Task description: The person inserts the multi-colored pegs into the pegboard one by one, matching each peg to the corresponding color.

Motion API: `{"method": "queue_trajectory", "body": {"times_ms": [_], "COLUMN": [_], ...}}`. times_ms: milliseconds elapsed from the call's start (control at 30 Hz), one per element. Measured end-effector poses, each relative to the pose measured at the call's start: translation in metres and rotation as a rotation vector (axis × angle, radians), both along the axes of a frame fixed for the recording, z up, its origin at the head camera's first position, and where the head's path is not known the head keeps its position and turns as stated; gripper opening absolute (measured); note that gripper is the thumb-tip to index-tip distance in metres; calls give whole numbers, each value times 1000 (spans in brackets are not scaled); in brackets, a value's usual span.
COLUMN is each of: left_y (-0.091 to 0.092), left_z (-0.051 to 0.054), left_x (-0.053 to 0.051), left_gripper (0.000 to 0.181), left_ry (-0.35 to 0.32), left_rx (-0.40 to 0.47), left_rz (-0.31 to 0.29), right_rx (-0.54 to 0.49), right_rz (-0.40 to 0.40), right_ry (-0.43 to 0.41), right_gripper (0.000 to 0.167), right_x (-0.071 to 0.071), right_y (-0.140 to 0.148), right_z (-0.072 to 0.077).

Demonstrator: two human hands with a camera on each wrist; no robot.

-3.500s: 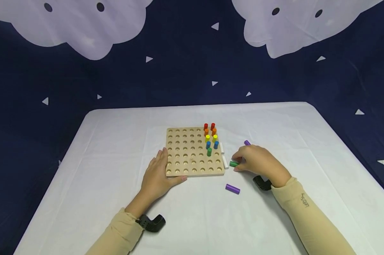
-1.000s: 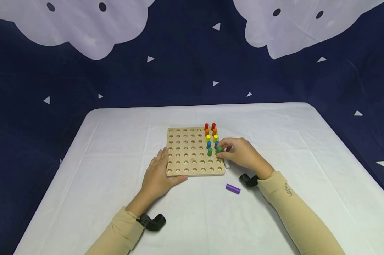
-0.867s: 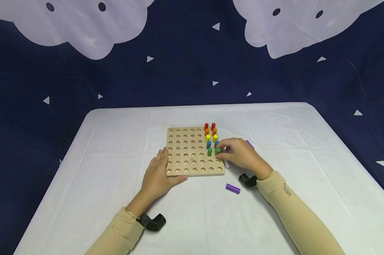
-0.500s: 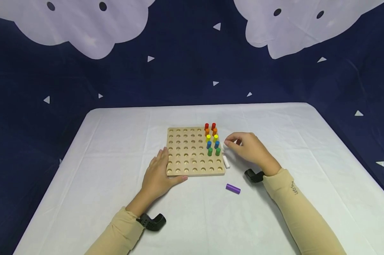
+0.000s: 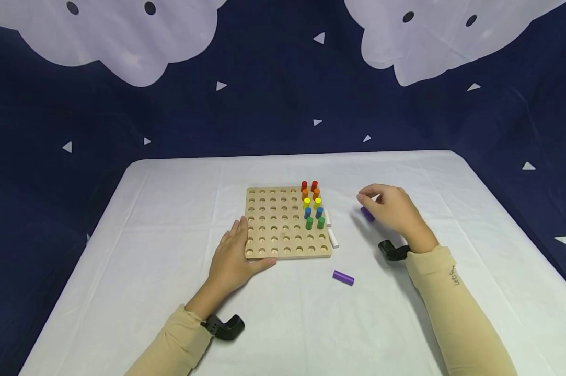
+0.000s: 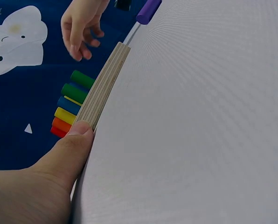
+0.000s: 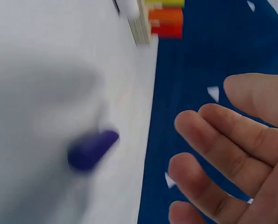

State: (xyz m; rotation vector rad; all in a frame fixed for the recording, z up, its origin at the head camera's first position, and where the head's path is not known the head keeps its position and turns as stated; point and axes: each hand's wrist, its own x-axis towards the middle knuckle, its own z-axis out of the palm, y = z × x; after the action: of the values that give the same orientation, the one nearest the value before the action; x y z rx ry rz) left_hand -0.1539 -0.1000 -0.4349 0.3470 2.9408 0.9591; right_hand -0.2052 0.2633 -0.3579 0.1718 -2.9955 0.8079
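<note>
Lying loose, four pegs [image 5: 343,278], ten upright, one pegboard [image 5: 267,233]

White table [image 5: 283,324], pegboard [image 5: 279,233]; purple pegs [image 5: 343,278], white pegs [image 5: 333,238]

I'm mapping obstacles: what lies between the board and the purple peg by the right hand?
In the head view, a white peg lies beside the board; then bare cloth up to the purple peg.
</note>
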Motion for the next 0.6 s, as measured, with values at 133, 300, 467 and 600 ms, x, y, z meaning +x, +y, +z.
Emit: {"method": "queue_trajectory", "body": {"times_ms": [133,300,467,600], "left_y": [0,0,0,0], "left_z": [0,1,1,0], "left_x": [0,0,0,0], "left_gripper": [127,127,127,127], "left_ry": [-1,-1,-2,-4], "left_rx": [-2,-4,-1,2], "left_rz": [0,0,-1,0], "right_rx": [59,140,201,226], "right_rz": [-22,-5,17,28], "right_ry": [-41,-108,-104,-97], "right_gripper": [41,48,41,32], "right_x": [1,-1,-1,0], "right_y": [18,24,21,20], "right_z": [0,-10,-19,-23]}}
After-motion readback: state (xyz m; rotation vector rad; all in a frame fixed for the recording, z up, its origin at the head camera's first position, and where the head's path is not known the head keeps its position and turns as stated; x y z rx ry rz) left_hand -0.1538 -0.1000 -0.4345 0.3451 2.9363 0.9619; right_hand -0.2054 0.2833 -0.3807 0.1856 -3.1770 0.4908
